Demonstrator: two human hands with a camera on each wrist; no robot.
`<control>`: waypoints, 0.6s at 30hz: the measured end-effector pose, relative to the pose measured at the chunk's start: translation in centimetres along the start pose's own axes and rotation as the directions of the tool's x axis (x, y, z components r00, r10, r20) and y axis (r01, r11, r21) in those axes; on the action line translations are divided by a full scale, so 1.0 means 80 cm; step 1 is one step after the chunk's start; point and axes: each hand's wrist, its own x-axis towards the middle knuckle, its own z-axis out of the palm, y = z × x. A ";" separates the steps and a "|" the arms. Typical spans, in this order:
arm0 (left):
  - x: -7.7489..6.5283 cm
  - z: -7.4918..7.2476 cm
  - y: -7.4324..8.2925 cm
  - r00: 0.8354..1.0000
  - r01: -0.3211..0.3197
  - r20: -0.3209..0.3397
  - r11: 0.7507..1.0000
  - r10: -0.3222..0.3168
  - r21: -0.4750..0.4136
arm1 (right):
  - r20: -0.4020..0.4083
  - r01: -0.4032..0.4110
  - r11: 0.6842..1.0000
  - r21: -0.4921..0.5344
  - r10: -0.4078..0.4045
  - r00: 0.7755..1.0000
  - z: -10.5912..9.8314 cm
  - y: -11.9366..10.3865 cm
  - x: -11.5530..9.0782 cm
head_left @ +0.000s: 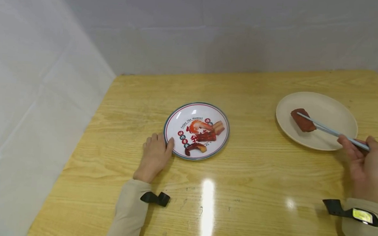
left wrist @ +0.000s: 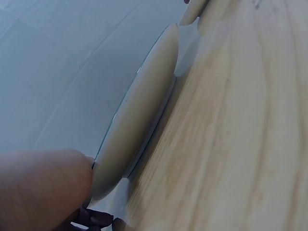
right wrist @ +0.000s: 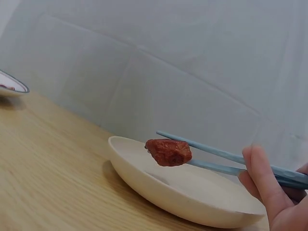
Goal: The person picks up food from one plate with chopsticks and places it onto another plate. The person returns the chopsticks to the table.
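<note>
On the table my left hand (head_left: 156,153) holds the edge of a white patterned plate (head_left: 184,114) with a blue-green rim. Its thumb (left wrist: 48,185) lies at the rim in the left wrist view, with the other fingers partly hidden. Several food pieces lie on this plate: a shrimp (head_left: 196,125), a red-brown strip (head_left: 206,136), a curled tentacle-like piece (head_left: 196,148) and a pale-pink striped piece (head_left: 218,127). My right hand (head_left: 367,164) grips light-blue chopsticks (head_left: 331,131). Between their tips is a reddish-brown meat-like chunk (right wrist: 168,152), raised over the beige plate (right wrist: 192,197).
The wooden table (head_left: 253,178) reaches back to a pale sheet wall (head_left: 167,35), and another sheet (head_left: 27,88) hangs on the left. Bare tabletop separates the two plates. Black straps with small devices (head_left: 156,198) sit on both sleeves.
</note>
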 end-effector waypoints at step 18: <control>-0.001 -0.009 0.001 1.000 -0.005 0.019 1.000 0.004 0.012 | 0.018 -0.092 0.994 0.062 0.091 0.996 0.012 0.012 -0.015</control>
